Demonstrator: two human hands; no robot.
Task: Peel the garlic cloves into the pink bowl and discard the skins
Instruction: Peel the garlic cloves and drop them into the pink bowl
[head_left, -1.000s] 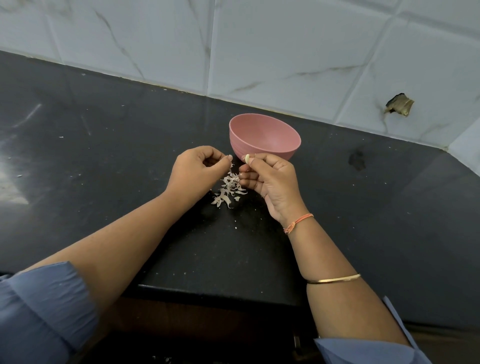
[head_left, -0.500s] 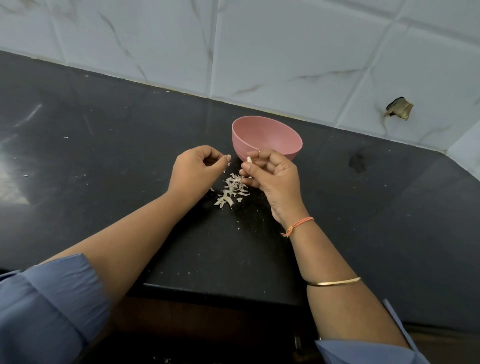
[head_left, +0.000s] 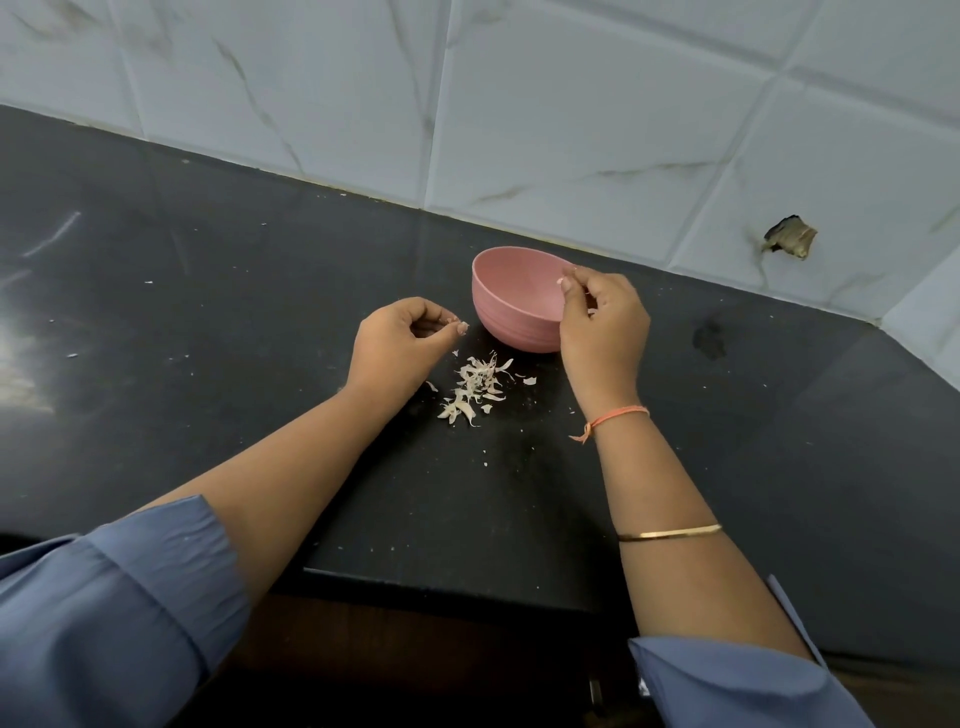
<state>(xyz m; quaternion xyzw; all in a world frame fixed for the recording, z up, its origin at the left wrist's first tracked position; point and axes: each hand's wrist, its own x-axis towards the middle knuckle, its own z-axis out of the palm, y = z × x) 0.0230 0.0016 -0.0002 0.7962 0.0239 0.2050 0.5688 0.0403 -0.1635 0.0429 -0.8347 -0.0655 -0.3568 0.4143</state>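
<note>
The pink bowl (head_left: 511, 306) stands on the black counter (head_left: 260, 322) near the tiled wall. My right hand (head_left: 602, 325) is raised over the bowl's right rim with its fingers curled. Thumb and forefinger pinch together, and a pale tip of the garlic clove (head_left: 561, 281) shows between them. My left hand (head_left: 397, 343) hovers left of the bowl, also curled, pinching a small scrap of skin (head_left: 461, 326) at its fingertips. A heap of garlic skins (head_left: 475, 387) lies on the counter between my hands. The inside of the bowl is mostly hidden by its wall.
Small skin flakes are scattered over the counter around the heap. The counter's front edge (head_left: 441, 582) runs close to my forearms. A broken hole (head_left: 789, 236) marks the white wall tiles at the right. A dark stain (head_left: 709, 338) lies right of the bowl.
My right hand has moved away from my left hand, up and right to the bowl's rim, carrying the clove. My left hand has stayed beside the skin heap.
</note>
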